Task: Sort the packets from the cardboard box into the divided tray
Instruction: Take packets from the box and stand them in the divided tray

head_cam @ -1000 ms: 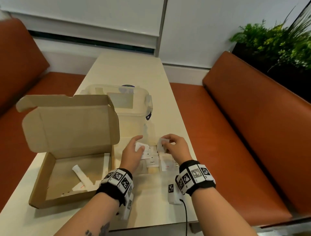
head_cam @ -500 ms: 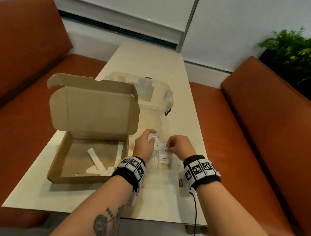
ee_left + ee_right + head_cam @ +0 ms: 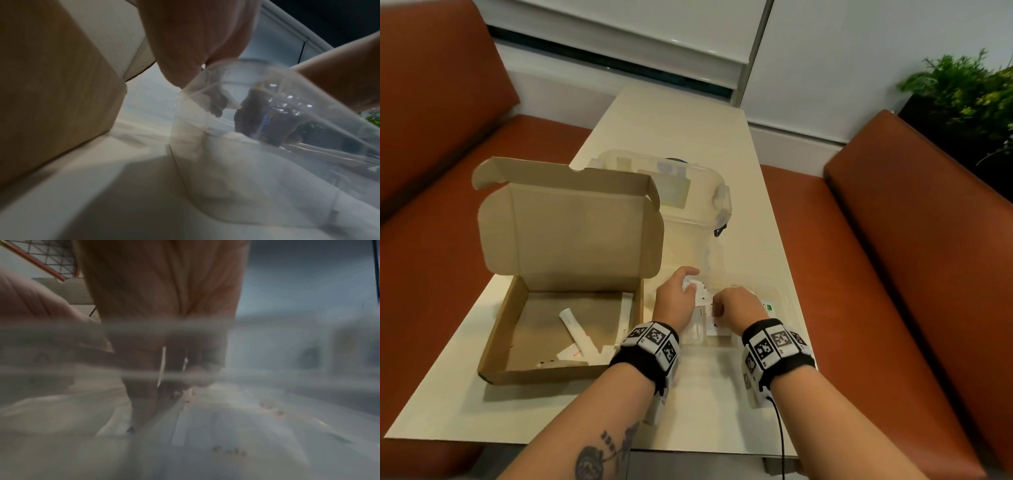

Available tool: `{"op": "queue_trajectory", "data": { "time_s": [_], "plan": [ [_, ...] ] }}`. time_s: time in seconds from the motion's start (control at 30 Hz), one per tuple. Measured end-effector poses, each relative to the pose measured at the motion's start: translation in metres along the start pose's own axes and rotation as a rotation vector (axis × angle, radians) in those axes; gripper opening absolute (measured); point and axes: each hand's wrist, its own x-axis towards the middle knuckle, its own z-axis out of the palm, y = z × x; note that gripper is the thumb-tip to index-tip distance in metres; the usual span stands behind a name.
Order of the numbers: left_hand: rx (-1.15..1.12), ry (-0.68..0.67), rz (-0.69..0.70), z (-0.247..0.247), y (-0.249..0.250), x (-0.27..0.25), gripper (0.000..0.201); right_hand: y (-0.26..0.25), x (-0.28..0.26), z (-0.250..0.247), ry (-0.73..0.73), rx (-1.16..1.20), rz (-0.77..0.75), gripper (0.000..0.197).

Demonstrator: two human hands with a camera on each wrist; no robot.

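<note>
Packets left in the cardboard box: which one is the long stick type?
The stick packet, lying diagonally on the floor of the cardboard box. It is narrow and tube-like; the other packets by the near wall are flat.

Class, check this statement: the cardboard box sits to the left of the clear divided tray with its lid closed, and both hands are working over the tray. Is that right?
Not quite. The head view shows the cardboard box with its lid standing open, not closed; white packets lie inside. The rest holds: it sits left of the divided tray, and the left hand and right hand are both over the tray.
</note>
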Motion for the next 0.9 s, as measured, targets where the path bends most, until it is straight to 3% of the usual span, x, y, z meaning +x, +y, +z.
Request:
{"op": "queue_trajectory", "data": {
  "time_s": [0.47,0.53,0.67,0.9],
  "plan": [
    [0.001,-0.026,0.007,-0.001,0.0,0.0,0.03,0.004,-0.002,0.009,0.072,0.05,-0.002,0.017],
    [-0.01,-0.038,-0.002,-0.002,0.0,0.0,0.032,0.004,-0.003,0.009,0.127,0.127,-0.004,0.013],
    [-0.073,-0.103,-0.028,-0.006,-0.001,0.0,0.039,0.001,-0.004,0.001,0.309,0.453,0.001,0.025],
    [-0.096,-0.184,-0.033,-0.008,0.004,-0.002,0.032,0.002,-0.005,-0.007,0.279,0.721,0.023,0.017]
  ]
}}
